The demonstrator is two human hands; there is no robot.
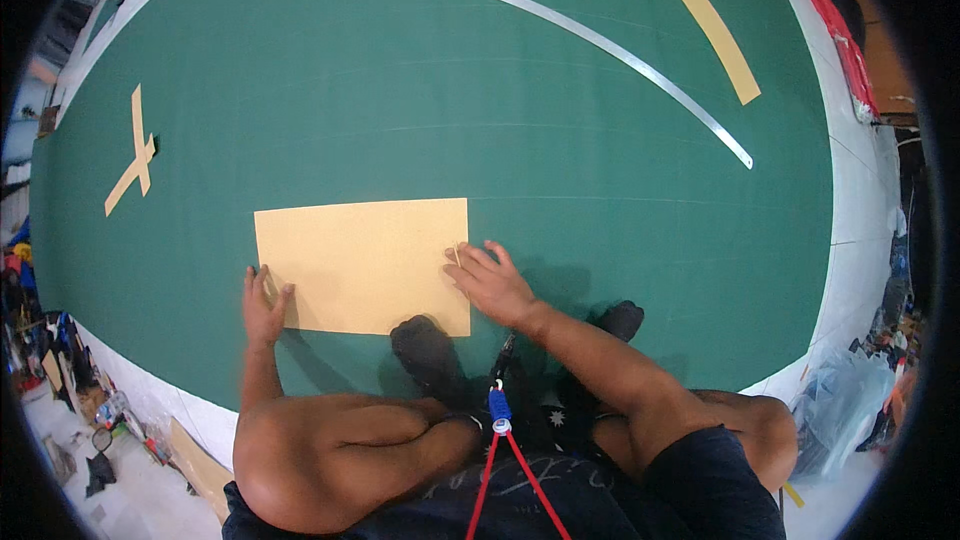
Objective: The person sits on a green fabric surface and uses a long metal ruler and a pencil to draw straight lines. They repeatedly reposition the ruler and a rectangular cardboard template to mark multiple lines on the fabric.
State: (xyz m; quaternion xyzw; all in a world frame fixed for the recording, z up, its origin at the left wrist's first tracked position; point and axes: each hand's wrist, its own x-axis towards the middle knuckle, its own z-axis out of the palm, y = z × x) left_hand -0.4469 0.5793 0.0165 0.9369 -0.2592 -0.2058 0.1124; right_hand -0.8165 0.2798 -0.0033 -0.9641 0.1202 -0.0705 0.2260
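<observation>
A rectangular tan sheet point(360, 260), like card or stiff paper, lies flat on the green cloth in front of me. My left hand point(264, 308) rests at its lower left corner, thumb and fingers apart along the edge. Over the sheet's right edge is my right hand point(488, 278), its thumb and fingertips pinched on a thin pale stick-like piece point(457, 255). What kind of piece that is, I cannot tell. A dark-socked foot point(425, 348) overlaps the sheet's lower edge near its right corner.
Green cloth point(300, 130) covers the work surface. A long metal ruler point(560, 22) lies across the far side, with a tan strip point(706, 28) beyond it. Several crossed tan strips point(140, 155) sit at the left. Clear plastic point(840, 400) is at the lower right.
</observation>
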